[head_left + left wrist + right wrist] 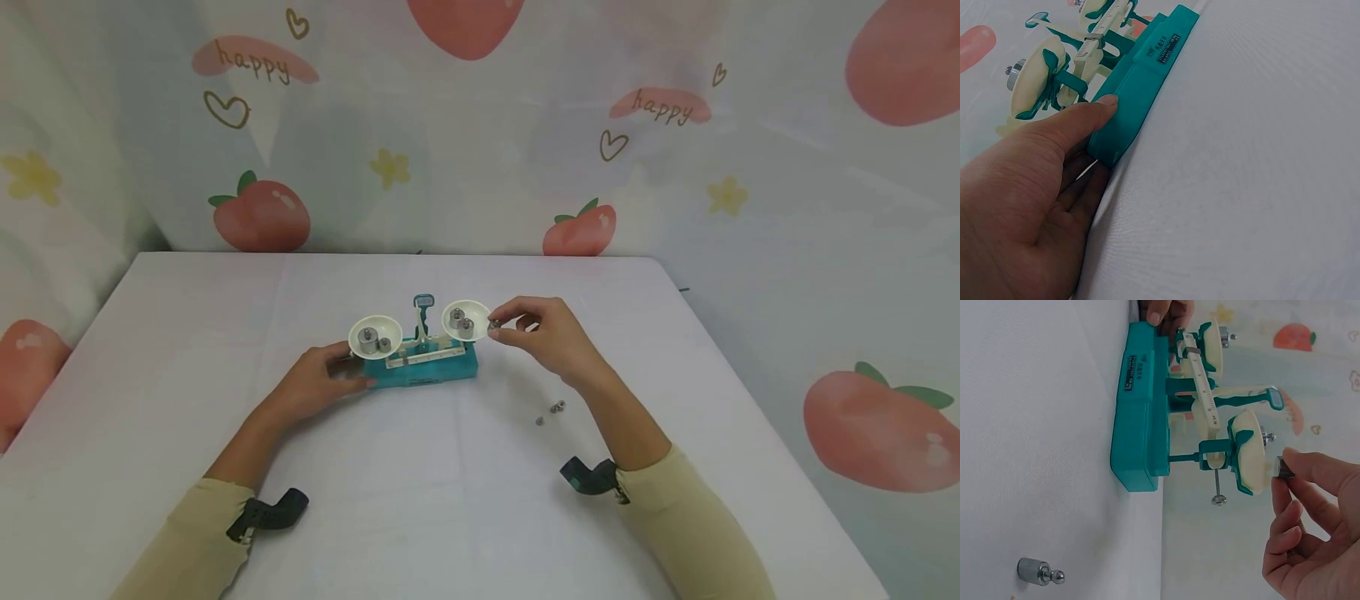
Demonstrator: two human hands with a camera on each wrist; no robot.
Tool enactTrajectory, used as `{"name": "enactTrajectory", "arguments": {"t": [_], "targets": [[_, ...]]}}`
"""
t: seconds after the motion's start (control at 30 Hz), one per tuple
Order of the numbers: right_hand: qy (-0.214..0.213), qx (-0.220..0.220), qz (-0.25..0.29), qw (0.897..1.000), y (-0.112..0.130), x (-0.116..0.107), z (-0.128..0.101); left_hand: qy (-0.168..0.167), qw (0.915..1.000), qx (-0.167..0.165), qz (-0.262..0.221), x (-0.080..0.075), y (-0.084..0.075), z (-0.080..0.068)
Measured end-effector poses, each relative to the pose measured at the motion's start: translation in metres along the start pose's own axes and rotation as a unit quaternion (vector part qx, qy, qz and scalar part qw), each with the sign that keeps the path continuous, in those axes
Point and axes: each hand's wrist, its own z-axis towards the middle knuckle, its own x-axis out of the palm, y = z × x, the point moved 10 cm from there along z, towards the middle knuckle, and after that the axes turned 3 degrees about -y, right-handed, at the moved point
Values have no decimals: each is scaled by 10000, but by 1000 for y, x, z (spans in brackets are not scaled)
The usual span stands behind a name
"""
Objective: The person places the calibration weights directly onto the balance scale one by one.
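A teal balance scale (423, 373) with two cream pans stands on the table. My left hand (315, 385) grips the left end of its base, thumb on the front face. Two metal weights (367, 338) sit in the left pan (391, 327). Two more weights (465, 326) rest in the right pan (477, 312). Beside that pan's rim, my right hand (553, 337) pinches a small metal weight (1283, 467) between thumb and fingertip. The right wrist view shows the held weight just off the pan.
Several small metal weights (555, 408) are on the white table (420, 500), in front of my right forearm's left side. One weight (1038, 572) shows in the right wrist view. A fruit-printed curtain (480, 142) hangs behind the table.
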Motion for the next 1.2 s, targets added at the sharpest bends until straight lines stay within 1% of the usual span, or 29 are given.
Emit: {"name": "enactTrajectory", "arguments": {"t": [0.3,0.67,0.87,0.97,1.2], "targets": [[-77,23,-178,9998,0,7,14,17,10000,-19,-26,0,0,1],[9,-77,-194,9998,2,17,29,4,10000,-53,52,0,1,1],[-182,-83,-127,9997,0,20,33,-29,9999,-54,111,0,1,0],[-278,-138,-79,9995,0,21,35,-47,9999,-70,115,0,2,0],[-361,-313,-67,9988,2,23,35,-32,9999,-74,97,1,3,2]]}}
